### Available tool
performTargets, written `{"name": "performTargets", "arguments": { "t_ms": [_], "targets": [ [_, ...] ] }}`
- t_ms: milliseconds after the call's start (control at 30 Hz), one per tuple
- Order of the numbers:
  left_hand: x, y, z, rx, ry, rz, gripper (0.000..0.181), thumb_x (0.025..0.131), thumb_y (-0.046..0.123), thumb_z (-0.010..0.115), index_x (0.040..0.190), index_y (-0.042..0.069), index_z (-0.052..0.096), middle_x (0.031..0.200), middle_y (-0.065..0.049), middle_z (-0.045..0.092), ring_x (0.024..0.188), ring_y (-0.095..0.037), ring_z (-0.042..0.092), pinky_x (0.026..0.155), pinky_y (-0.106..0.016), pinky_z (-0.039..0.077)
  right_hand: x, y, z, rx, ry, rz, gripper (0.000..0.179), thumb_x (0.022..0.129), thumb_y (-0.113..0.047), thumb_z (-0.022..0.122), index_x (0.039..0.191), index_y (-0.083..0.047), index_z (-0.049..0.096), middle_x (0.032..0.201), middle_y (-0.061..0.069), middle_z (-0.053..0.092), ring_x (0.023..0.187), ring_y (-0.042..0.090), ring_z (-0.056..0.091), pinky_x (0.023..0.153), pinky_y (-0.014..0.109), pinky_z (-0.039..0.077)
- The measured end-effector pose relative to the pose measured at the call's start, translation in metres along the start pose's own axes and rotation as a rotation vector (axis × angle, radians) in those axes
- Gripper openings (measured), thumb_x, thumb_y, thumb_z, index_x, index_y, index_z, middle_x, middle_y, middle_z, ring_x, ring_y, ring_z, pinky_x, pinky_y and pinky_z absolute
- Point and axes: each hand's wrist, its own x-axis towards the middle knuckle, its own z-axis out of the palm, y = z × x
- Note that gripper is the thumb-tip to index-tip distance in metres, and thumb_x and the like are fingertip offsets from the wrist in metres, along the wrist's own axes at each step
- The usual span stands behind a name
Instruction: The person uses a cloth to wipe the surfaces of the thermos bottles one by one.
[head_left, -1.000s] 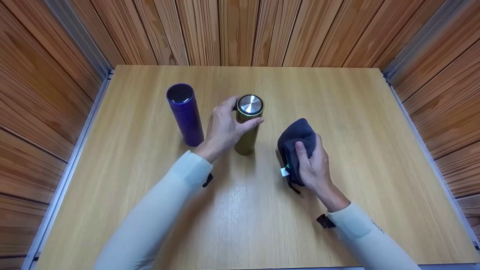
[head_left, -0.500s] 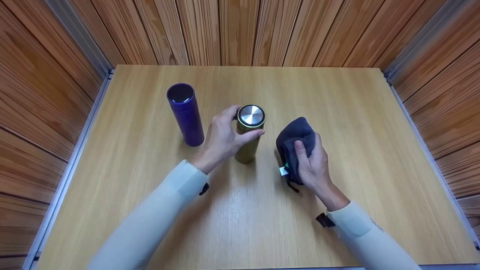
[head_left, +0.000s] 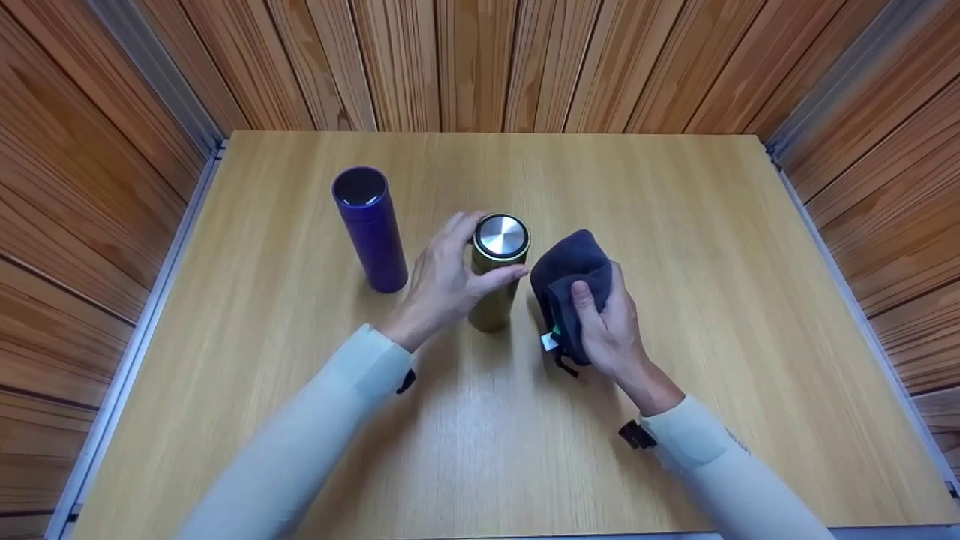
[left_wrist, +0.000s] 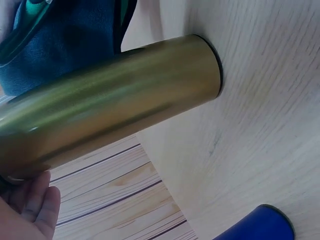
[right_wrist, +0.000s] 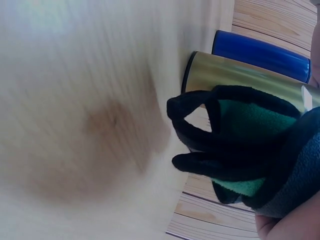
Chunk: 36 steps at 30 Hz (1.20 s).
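In the head view my left hand (head_left: 439, 281) grips an olive-gold thermos bottle (head_left: 493, 304) near its top, thumb across the front and fingers behind. The bottle stands upright, with a brushed silver disc on its lid. My right hand (head_left: 616, 330) holds a folded dark grey cloth (head_left: 574, 259) just right of the bottle, thumb pressed on the front. Black edging, a green inner side (right_wrist: 255, 120) and a hanging loop (right_wrist: 192, 120) of the cloth show in the right wrist view. From the left wrist, the cloth (left_wrist: 70, 45) appears close behind the bottle (left_wrist: 125, 95).
A purple thermos bottle (head_left: 375, 240) with a dark top stands upright left of my left hand. The wooden table (head_left: 465, 435) has plank walls (head_left: 480, 67) at the back and both sides, with grey metal rails along its side edges.
My left hand and the gold bottle have come toward me a little. My right hand has carried the cloth left, closer to the bottle. The purple bottle stays put.
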Motion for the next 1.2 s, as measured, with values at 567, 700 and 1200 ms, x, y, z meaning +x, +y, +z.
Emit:
{"name": "performTargets", "arguments": {
  "t_ms": [567, 700, 1200],
  "targets": [
    [0.001, -0.009, 0.001, 0.048, 0.013, 0.118, 0.07, 0.087, 0.057, 0.075, 0.137, 0.011, 0.057, 0.118, -0.003, 0.06, 0.106, -0.014, 0.055, 0.094, -0.034, 0.048, 0.02, -0.001, 0.039, 0.282, -0.222, -0.157, 0.055, 0.103, -0.02, 0.027, 0.154, 0.002, 0.023, 0.145, 0.015, 0.037, 0.13, 0.029, 0.039, 0.11, 0.044, 0.029],
    [0.0, -0.009, 0.001, 0.075, 0.022, 0.133, 0.07, 0.086, 0.058, 0.075, 0.136, 0.012, 0.058, 0.117, -0.001, 0.059, 0.104, -0.015, 0.054, 0.092, -0.033, 0.047, 0.024, 0.002, 0.045, 0.262, -0.254, -0.149, 0.054, 0.104, -0.02, 0.03, 0.155, -0.003, 0.021, 0.147, 0.012, 0.032, 0.131, 0.026, 0.037, 0.109, 0.045, 0.028],
    [0.008, 0.0, -0.008, 0.12, -0.062, 0.098, 0.076, 0.082, 0.06, 0.078, 0.133, 0.009, 0.056, 0.118, -0.004, 0.059, 0.108, -0.016, 0.055, 0.096, -0.036, 0.048, 0.035, 0.014, 0.055, 0.22, -0.204, -0.124, 0.071, 0.105, -0.051, 0.038, 0.156, -0.004, 0.023, 0.155, 0.013, 0.038, 0.14, 0.024, 0.042, 0.12, 0.041, 0.03]
  ]
}}
